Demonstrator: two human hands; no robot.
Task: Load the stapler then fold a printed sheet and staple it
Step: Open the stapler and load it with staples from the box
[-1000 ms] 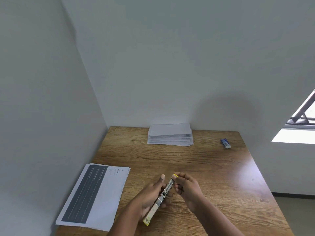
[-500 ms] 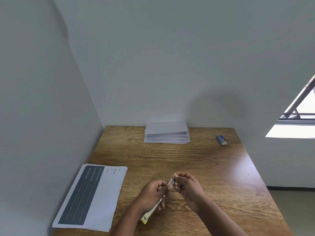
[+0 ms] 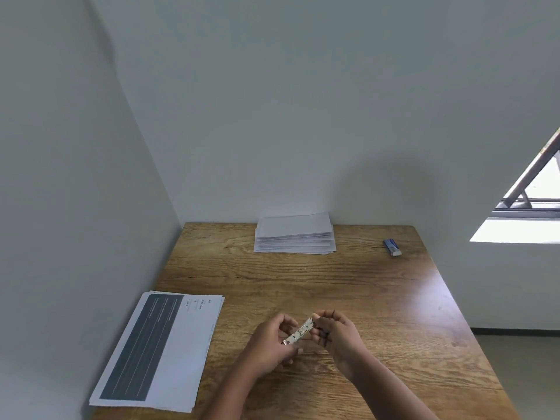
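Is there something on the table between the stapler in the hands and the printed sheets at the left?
Nothing visible: only bare table lies between the stapler and the printed sheets.

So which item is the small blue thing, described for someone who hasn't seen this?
Start at the brown wooden table and go to its far right corner. The small blue-and-white box lies there alone, well right of the white folded paper stack.

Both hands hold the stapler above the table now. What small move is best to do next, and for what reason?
Probably close the stapler fully. The left hand and right hand both grip it above the table, so neither is free for paper. Once shut, one hand can reach the printed sheets at the left to fold one. Whether staples are inside cannot be seen.
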